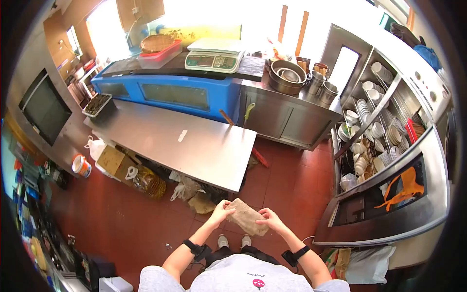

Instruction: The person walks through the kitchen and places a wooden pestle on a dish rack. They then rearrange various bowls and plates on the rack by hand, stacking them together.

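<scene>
A beige-brown folded cloth (247, 217) is stretched between my two hands, in front of my body and above the red tiled floor. My left hand (222, 212) pinches its upper left corner. On the other side, my right hand (269, 220) grips the right edge with thumb and fingers. The cloth hangs slightly tilted, lower on the right. Just beyond it stands a steel table (194, 141), whose near right corner is closest to my left hand. A small white label or paper (182, 136) lies on the tabletop.
A blue cabinet (224, 100) bearing a scale (212, 62) stands behind the table. Steel pots (287, 78) sit on a counter. At right, an open dish cabinet (389, 209) holds many bowls. An oil jug (148, 181) and bags (187, 190) lie under the table.
</scene>
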`<state>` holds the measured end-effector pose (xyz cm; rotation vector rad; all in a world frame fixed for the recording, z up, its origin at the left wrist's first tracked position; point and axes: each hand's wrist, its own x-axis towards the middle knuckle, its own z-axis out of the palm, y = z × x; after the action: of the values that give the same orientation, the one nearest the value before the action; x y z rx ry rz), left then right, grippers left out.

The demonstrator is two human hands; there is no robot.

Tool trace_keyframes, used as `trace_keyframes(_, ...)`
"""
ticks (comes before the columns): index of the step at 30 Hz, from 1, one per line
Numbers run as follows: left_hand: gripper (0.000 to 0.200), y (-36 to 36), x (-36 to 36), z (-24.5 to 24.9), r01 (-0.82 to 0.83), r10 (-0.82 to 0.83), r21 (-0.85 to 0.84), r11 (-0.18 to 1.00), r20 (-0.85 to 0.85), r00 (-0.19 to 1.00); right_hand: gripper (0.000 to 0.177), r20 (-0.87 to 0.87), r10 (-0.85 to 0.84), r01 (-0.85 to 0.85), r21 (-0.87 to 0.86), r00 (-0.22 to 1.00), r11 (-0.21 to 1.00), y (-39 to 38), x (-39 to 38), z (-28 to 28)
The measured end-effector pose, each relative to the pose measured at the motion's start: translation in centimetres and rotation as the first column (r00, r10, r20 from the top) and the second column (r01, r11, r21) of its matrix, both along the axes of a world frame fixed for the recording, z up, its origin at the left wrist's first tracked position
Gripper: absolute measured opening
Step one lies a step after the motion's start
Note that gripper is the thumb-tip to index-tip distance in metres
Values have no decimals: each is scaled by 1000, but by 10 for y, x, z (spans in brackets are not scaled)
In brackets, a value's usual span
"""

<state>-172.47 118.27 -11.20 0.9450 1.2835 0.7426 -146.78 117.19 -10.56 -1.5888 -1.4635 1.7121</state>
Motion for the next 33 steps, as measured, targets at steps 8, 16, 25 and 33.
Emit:
trace_keyframes(8, 35, 69, -40, -34, -261, 267, 142, 955, -25, 963, 37, 52, -27, 14, 243, 998, 970, 99, -51, -1)
trace_keyframes(16, 56, 97, -88, -27, -135, 550, 561, 817, -687, 475, 41, 201, -83, 8, 347, 976, 938, 145, -56, -38)
trace_keyframes(25, 59, -29, -125, -18, -354, 565, 441, 825, -606, 560, 19, 244, -285, 154, 444, 927, 883, 33, 45, -46)
trace_keyframes(33, 89, -87, -142, 0, -332, 600, 502, 798, -708, 372, 19, 82, -233, 224, 109, 969, 969, -17, 106, -109)
